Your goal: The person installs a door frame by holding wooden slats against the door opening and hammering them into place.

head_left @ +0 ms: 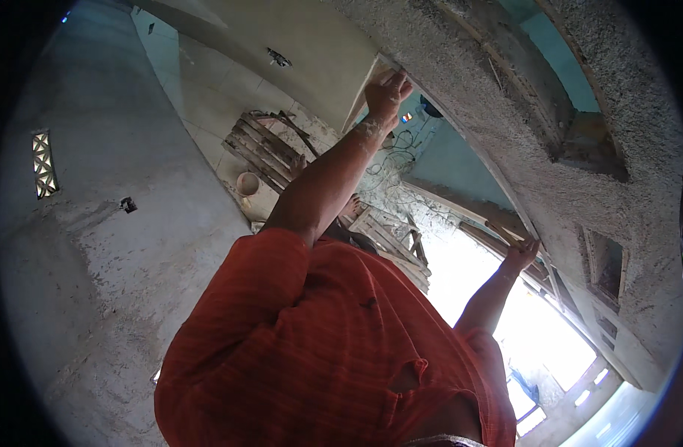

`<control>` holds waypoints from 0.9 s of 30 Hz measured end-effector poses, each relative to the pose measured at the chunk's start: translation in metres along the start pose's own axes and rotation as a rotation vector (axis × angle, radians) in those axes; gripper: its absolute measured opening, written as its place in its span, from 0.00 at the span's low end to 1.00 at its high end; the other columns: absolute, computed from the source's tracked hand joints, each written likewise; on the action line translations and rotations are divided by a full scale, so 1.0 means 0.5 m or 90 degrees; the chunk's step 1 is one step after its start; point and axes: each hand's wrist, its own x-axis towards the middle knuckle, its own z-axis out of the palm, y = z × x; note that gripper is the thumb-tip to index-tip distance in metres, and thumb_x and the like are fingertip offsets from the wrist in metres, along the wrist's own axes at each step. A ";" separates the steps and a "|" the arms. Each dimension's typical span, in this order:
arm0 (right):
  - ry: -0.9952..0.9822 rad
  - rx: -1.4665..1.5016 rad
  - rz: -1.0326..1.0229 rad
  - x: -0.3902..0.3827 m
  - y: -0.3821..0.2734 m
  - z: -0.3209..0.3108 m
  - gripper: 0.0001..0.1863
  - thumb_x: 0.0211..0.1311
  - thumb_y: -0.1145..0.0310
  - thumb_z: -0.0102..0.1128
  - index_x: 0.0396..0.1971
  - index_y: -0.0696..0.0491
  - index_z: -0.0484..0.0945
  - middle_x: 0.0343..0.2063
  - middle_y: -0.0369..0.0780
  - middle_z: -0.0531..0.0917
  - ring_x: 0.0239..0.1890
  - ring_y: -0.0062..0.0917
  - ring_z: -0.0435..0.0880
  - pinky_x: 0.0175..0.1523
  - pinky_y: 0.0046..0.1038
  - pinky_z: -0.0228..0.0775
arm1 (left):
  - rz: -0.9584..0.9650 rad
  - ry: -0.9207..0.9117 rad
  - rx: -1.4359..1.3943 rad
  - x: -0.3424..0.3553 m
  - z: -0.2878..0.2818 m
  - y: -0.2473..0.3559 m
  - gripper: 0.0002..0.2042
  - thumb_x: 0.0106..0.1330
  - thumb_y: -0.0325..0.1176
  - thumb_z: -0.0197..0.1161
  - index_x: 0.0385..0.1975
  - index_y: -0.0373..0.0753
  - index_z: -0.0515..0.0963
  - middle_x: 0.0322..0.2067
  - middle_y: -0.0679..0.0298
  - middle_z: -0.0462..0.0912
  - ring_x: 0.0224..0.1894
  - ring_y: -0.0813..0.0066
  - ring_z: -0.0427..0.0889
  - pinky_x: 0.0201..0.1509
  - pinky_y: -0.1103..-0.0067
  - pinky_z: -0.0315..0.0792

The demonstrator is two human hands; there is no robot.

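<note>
Both my arms are stretched out toward a rough grey plastered surface (pixel 498 112). Along its edge runs a long, thin, pale straightedge (pixel 516 201). My left hand (pixel 385 99), dusted with plaster, has its fingers closed over the far end of this straightedge. Farther along to the right, my right hand (pixel 522 254) grips the same straightedge with bent fingers. Part of the fingers on each hand is hidden by the straightedge and the hand itself.
Wooden slatted platforms (pixel 263 149) stand below, with a pale bucket (pixel 248 184) beside one. Loose cables (pixel 401 153) hang or lie near a blue-green wall (pixel 457 167). Recessed openings (pixel 604 264) break the rough surface at right. A patterned vent block (pixel 44 164) sits in the left wall.
</note>
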 end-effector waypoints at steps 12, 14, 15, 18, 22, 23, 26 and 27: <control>0.066 0.206 0.129 -0.047 -0.058 0.067 0.22 0.74 0.57 0.56 0.64 0.46 0.71 0.56 0.38 0.77 0.52 0.23 0.79 0.46 0.27 0.75 | 0.013 0.005 -0.040 0.008 0.003 0.004 0.17 0.72 0.27 0.61 0.55 0.22 0.73 0.46 0.53 0.80 0.49 0.63 0.83 0.61 0.67 0.82; 0.067 0.210 0.143 -0.034 -0.035 0.057 0.23 0.75 0.56 0.54 0.65 0.46 0.70 0.58 0.38 0.76 0.53 0.24 0.78 0.49 0.29 0.75 | 0.010 0.006 -0.044 0.009 0.002 0.001 0.17 0.73 0.27 0.61 0.55 0.22 0.73 0.48 0.52 0.79 0.49 0.64 0.83 0.62 0.67 0.81; 0.045 0.190 0.105 -0.030 -0.022 0.057 0.23 0.75 0.56 0.52 0.65 0.47 0.70 0.59 0.38 0.76 0.54 0.24 0.78 0.52 0.31 0.73 | 0.016 -0.011 -0.046 0.010 0.000 -0.001 0.17 0.73 0.27 0.61 0.55 0.22 0.73 0.48 0.52 0.79 0.49 0.64 0.83 0.62 0.67 0.81; 0.069 0.217 0.141 -0.022 -0.006 0.064 0.27 0.76 0.55 0.51 0.69 0.50 0.65 0.60 0.39 0.74 0.59 0.28 0.74 0.63 0.37 0.67 | 0.013 -0.016 -0.038 0.018 -0.010 -0.007 0.16 0.72 0.27 0.62 0.55 0.25 0.74 0.46 0.56 0.80 0.48 0.66 0.82 0.59 0.69 0.81; 0.126 0.167 0.107 -0.039 -0.002 0.088 0.21 0.73 0.50 0.56 0.56 0.47 0.73 0.44 0.33 0.79 0.47 0.27 0.77 0.52 0.35 0.70 | 0.009 -0.037 -0.027 0.050 -0.027 -0.019 0.14 0.73 0.29 0.60 0.52 0.26 0.75 0.49 0.55 0.79 0.52 0.63 0.81 0.62 0.68 0.78; 0.141 0.231 0.125 -0.041 -0.003 0.093 0.17 0.73 0.52 0.56 0.53 0.45 0.74 0.40 0.32 0.78 0.43 0.24 0.78 0.47 0.32 0.72 | 0.015 -0.082 -0.042 0.055 -0.037 -0.020 0.16 0.74 0.27 0.58 0.57 0.23 0.72 0.53 0.53 0.78 0.55 0.61 0.80 0.63 0.67 0.79; 0.013 0.420 0.158 -0.057 0.011 0.103 0.13 0.75 0.60 0.55 0.53 0.47 0.74 0.43 0.36 0.79 0.39 0.25 0.80 0.35 0.27 0.75 | -0.009 -0.079 0.010 0.074 -0.056 -0.016 0.15 0.73 0.31 0.61 0.54 0.30 0.74 0.49 0.59 0.78 0.53 0.65 0.80 0.59 0.70 0.79; 0.008 0.315 0.028 -0.055 0.026 0.121 0.15 0.72 0.60 0.57 0.53 0.47 0.74 0.44 0.36 0.79 0.39 0.28 0.82 0.37 0.28 0.78 | -0.019 -0.100 -0.013 0.074 -0.063 -0.016 0.16 0.73 0.33 0.60 0.55 0.31 0.74 0.50 0.60 0.78 0.54 0.66 0.79 0.61 0.70 0.77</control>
